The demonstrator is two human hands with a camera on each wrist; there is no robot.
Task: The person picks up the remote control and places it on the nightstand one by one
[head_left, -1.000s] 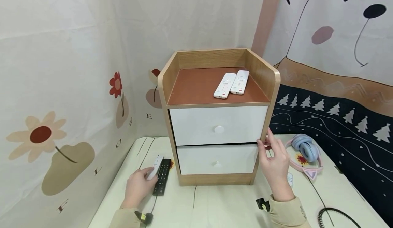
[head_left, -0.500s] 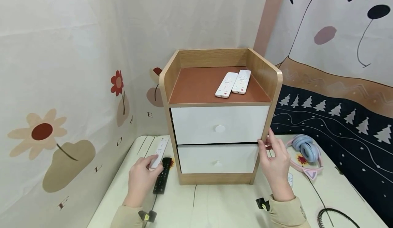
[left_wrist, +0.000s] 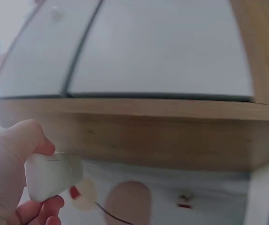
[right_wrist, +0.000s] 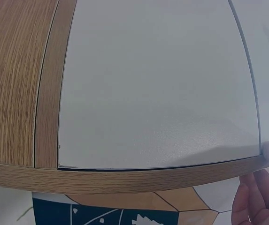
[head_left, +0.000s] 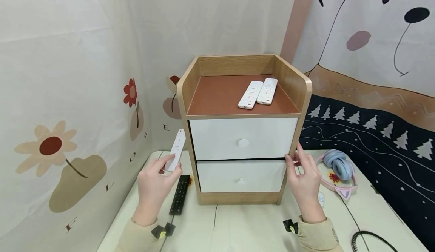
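Pinching a white remote (head_left: 177, 150) between the thumb and fingers of the left hand (head_left: 153, 180), with its far end tipped up, over the left side of the table (head_left: 244, 225) and beside the left edge of a two-drawer cabinet (head_left: 219, 140). Holding it clear of a black remote (head_left: 180, 195) near the cabinet's front left corner. Touching the cabinet's right front edge with the right hand (head_left: 304, 180), spread, with thumb apart at the seam between drawers and fingers along the outer side.

held remote (head_left: 178, 146): white | cabinet (head_left: 239, 198): tan woodgrain | drawers (head_left: 217, 139): white | headphones (head_left: 339, 166): blue-pink
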